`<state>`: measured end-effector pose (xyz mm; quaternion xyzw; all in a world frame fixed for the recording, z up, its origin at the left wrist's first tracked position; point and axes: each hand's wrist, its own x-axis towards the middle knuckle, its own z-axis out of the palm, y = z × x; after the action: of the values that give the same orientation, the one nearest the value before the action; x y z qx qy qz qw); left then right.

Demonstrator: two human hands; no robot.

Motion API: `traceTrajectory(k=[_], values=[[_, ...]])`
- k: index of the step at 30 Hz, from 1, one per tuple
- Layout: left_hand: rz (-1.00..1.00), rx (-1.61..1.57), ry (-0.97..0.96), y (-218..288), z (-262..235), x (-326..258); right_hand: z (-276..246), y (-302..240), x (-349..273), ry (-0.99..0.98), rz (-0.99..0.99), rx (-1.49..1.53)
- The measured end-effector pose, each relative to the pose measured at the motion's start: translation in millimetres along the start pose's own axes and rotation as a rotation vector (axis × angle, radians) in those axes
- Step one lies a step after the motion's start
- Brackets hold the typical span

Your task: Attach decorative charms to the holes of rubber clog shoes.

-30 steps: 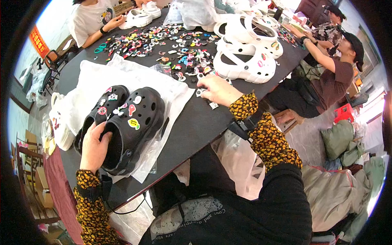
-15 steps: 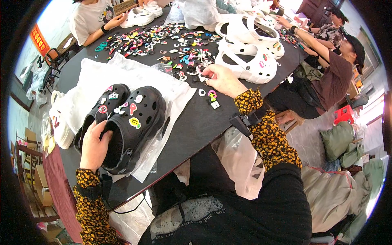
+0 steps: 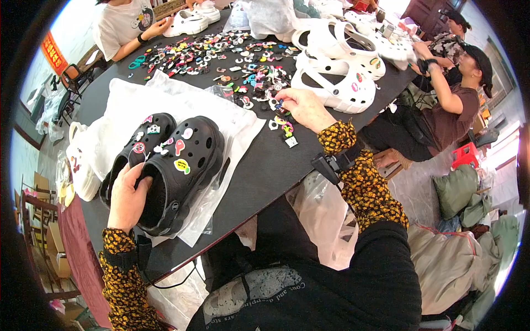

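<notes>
Two black clogs [image 3: 190, 154] stand side by side on a white plastic bag [image 3: 234, 124] at the left of the table, with colourful shoe charms [image 3: 181, 166] on their uppers. My left hand [image 3: 128, 197] is closed on their heel openings, fingers between the two and thumb inside the nearer one. Beside the charm pile [image 3: 259, 77], my right hand [image 3: 303, 109] pinches a small dark blue shoe charm [image 3: 279, 104]. Just below those fingers lie a few loose charms, among them a green-and-pink one [image 3: 287, 130] and a white one [image 3: 291, 142].
White clogs [image 3: 337, 88] stand beyond my right hand, and another white clog [image 3: 83, 165] sits at the left edge. Across the dark table [image 3: 248, 179] a person in a white shirt [image 3: 121, 27] works; a person in a brown shirt [image 3: 455, 105] sits at the right.
A dark blue charm now shows between my right fingertips, and another small charm lies below them. The person at the right has drawn their arms back. My left hand and the black clogs stay put.
</notes>
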<state>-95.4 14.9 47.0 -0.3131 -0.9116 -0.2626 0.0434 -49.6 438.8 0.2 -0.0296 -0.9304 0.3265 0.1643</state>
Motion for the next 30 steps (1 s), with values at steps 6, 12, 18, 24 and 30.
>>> traceTrajectory(k=[6,12,18,24,30], values=[[-0.008,0.009,-0.007,2,-1,-1,6,-2,-2,0.202,-0.104,-0.018],[-0.018,0.005,-0.024,-3,1,0,12,-8,-9,-0.23,-0.188,-0.164],[-0.034,0.004,-0.023,-4,0,0,22,-10,-13,-0.163,-0.256,-0.333],[0.006,0.029,0.02,-4,2,-1,13,-13,-12,-0.171,-0.119,-0.185],[0.0,0.008,0.01,0,0,-1,19,-8,-19,-0.165,-0.269,-0.255]])
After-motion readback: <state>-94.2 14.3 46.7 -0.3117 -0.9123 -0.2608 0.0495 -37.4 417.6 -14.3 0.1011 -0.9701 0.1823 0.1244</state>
